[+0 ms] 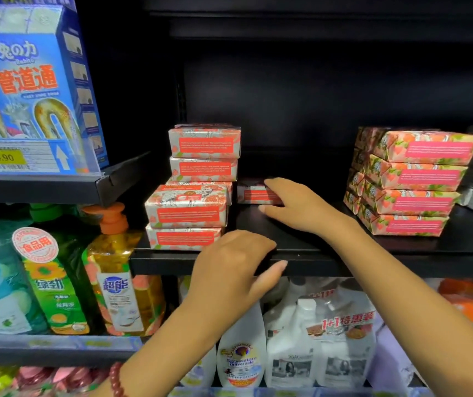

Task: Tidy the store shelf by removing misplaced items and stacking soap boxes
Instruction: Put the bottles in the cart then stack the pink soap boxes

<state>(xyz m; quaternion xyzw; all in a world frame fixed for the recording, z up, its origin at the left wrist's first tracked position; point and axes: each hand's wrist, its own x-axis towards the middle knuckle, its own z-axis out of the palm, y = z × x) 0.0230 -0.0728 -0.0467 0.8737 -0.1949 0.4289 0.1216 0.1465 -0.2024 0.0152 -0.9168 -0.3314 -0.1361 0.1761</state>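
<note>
On the black shelf at centre frame, the right hand pinches 1 soap box beside the left stack. The left hand curls over the shelf lip. A careless pull could topple that stack.

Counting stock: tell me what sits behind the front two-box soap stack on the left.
A taller stack of the same soap boxes: two show fully, a third's top peeks out. Anything lower is hidden by the front stack.
</note>
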